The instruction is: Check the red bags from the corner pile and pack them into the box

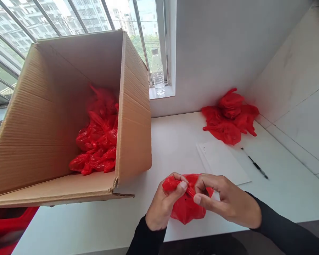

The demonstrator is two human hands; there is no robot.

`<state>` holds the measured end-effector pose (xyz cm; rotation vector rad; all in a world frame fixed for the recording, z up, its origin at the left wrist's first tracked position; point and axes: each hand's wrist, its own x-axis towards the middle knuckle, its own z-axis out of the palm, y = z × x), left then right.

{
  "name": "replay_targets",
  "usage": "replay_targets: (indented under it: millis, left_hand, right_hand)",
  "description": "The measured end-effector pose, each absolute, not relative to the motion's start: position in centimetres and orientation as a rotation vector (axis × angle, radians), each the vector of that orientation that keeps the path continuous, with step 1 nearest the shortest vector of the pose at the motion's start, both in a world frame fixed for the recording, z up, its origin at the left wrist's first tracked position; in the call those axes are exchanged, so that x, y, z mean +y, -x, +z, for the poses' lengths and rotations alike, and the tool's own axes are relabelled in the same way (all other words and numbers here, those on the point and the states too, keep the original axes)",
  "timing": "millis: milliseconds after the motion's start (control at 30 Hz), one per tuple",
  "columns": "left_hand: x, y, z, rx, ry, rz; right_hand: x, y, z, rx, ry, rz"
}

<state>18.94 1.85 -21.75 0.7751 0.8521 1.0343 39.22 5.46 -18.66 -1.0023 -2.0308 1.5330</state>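
Red bag (187, 209), top pinched in left hand (164, 204) and right hand (230, 202), body beneath grip

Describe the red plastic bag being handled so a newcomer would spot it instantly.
Find the large, open brown cardboard box at the picture's left. Right of it, near the front of the white table, the left hand and right hand hold a thin red plastic bag. Unlike the red plastic bags in the box and the crumpled red bags heaped farther right, it alone is in hand.
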Motion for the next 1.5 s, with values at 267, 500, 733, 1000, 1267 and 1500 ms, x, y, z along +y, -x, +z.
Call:
replay_targets:
  millis: [267,500,733,1000,1267,1500]
  left_hand:
    - [1.4,-19.0,-21.3,0.946,-1.047,0.941]
    - [0.1,-20.2,-23.7,1.507,-1.744,1.253]
    - [0.0,-20.2,-26.1,1.579,-1.897,1.269]
    - [-3.6,-18.1,-28.1,1.741,-1.963,0.832]
    - [-5.6,-18.9,-30.2,1.736,-2.163,0.78]
    - [-4.0,-20.7,-34.7,1.736,-2.282,0.516]
  right_hand:
    - [6.6,-38.4,-20.8,-2.096,0.801,1.327]
    - [7.5,-37.3,-22.7,-1.887,0.92,1.676]
    - [7.8,-37.1,-24.3,-1.854,0.695,1.847]
    - [7.7,-40.7,-24.8,-2.04,1.217,1.258]
    - [2.8,-40.6,-26.6,-1.835,1.449,1.04]
    - [-1.1,-37.9,-33.8,-2.255,1.212,0.423]
